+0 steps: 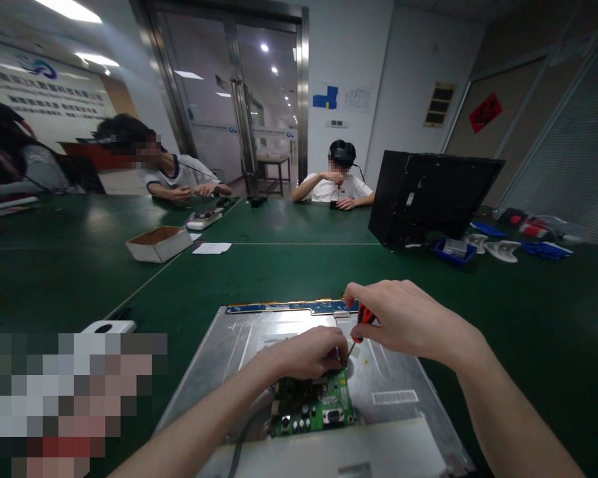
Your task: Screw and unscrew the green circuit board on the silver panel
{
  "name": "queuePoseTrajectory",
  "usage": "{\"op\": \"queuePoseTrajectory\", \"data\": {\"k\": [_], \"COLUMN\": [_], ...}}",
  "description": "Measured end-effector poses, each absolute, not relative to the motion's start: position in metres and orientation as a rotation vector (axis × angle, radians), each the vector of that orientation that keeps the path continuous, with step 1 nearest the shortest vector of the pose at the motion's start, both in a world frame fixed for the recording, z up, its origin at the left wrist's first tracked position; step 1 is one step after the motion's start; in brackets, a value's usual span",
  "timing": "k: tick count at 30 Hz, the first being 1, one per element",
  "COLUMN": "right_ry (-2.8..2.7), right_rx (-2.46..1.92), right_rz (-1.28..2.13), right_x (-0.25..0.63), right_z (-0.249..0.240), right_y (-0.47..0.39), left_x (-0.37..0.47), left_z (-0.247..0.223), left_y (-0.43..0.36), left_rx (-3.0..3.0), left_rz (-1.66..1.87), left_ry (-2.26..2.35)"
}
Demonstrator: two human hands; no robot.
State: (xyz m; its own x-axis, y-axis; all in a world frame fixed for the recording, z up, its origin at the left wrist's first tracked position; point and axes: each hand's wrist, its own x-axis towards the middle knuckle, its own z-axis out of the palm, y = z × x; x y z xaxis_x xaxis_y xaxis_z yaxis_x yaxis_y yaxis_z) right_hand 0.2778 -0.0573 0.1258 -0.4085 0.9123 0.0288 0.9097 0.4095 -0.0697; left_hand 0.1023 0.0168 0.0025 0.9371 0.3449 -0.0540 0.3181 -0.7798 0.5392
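Observation:
My right hand grips a red-and-black screwdriver by its handle, the shaft slanting down to the left. Its tip meets the upper right corner of a green circuit board. Close beside the tip, the fingers of my left hand are pinched together over the board's top edge; what they hold, if anything, is hidden. The board lies on the silver metal back of a display panel. A narrow blue circuit strip runs along the panel's far edge.
A black monitor housing stands at the right, near a blue tray. On the green table are an open cardboard box and white paper. People sit across the table and at the left. A dark cable crosses the panel.

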Motion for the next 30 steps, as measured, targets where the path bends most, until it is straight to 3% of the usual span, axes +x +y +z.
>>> {"op": "queuePoseTrajectory", "data": {"k": [30], "right_ry": [-2.649], "right_rx": [-1.67], "right_rz": [0.039], "right_x": [0.2669], "right_z": [0.1207], "right_y": [-0.0571], "left_x": [0.1056], "left_z": [0.0023], "left_y": [0.0161], "left_rx": [2.526], "left_rz": [0.051], "left_ry": [0.448]}}
